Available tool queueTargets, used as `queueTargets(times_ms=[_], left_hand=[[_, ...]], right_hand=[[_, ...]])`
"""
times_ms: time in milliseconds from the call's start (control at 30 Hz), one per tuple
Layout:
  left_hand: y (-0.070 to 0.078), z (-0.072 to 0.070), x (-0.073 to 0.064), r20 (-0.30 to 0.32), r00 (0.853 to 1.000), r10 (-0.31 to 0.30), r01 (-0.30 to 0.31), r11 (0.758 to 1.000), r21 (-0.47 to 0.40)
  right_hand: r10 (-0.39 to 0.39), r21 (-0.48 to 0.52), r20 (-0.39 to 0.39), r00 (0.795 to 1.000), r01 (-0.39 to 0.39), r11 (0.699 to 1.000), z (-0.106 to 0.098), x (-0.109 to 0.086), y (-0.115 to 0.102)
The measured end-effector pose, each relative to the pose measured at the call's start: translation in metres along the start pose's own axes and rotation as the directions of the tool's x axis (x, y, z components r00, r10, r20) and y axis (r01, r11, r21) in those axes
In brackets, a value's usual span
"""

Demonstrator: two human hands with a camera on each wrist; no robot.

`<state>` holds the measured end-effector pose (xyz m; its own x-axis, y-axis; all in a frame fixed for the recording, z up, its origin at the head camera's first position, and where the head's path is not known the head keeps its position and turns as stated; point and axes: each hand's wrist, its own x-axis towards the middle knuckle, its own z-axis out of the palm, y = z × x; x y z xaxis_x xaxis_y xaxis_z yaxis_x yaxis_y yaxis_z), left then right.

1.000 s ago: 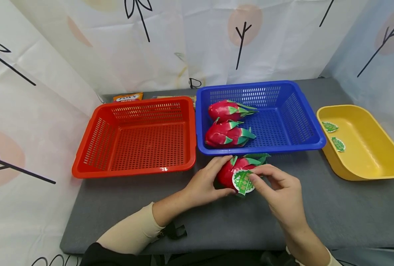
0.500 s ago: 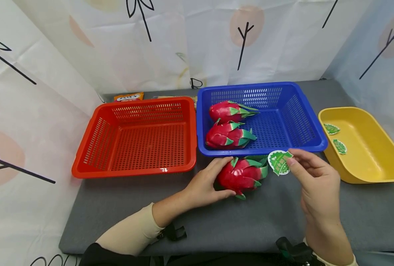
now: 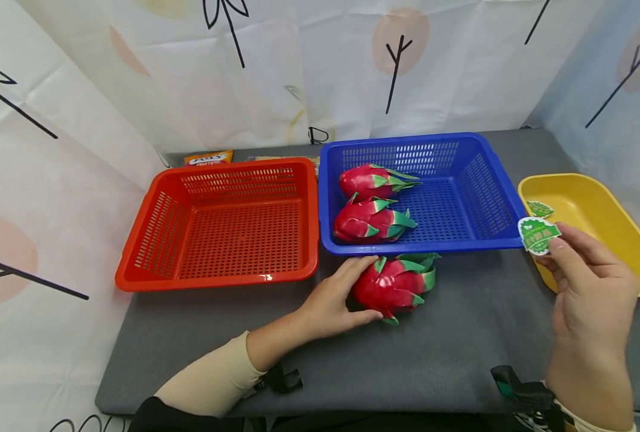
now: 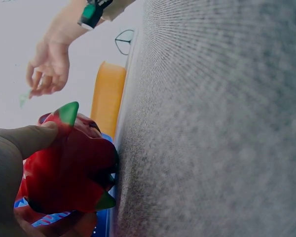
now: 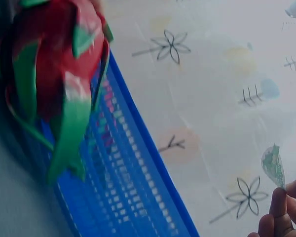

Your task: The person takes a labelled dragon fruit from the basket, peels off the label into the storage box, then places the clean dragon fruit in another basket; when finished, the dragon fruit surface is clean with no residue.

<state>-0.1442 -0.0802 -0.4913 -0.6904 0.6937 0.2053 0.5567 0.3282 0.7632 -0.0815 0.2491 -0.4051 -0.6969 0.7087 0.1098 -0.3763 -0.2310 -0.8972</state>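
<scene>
On the grey table, in front of the blue basket (image 3: 417,247), lies a red dragon fruit (image 3: 392,288) with green-tipped scales. My left hand (image 3: 328,300) grips its left side, thumb nearest me; the left wrist view shows the thumb (image 4: 32,138) pressed on the fruit (image 4: 69,168). Between thumb and fingertips my right hand (image 3: 590,288) pinches a round green-and-white sticker (image 3: 537,235), held up over the near left edge of the yellow bin (image 3: 595,240). In the right wrist view the sticker (image 5: 274,163) appears nearly edge-on.
Two more dragon fruits (image 3: 374,219) lie at the left of the blue basket. A red basket (image 3: 217,281) stands left of it. One green sticker (image 3: 540,209) shows inside the yellow bin. An orange packet (image 3: 209,158) sits behind the red basket, near the fabric wall.
The right hand has lifted the sticker away from the dragon fruit and carried it right to the yellow bin. My left hand has kept its grip on the fruit.
</scene>
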Motion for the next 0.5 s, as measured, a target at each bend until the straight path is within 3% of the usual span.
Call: queueTargets(times_ms=[267,500], left_hand=[[0.001,0.001,0.000,-0.008,1.000,-0.001,0.001,1.000,0.009],[0.002,0.000,0.000,-0.003,1.000,-0.002,0.002,1.000,0.012]], right_hand=[[-0.059,-0.120,-0.092,0.994,0.048,0.992,-0.033,0.028,-0.004],[-0.095,-0.227,-0.100,0.990,0.070,0.971,-0.058,0.048,-0.003]])
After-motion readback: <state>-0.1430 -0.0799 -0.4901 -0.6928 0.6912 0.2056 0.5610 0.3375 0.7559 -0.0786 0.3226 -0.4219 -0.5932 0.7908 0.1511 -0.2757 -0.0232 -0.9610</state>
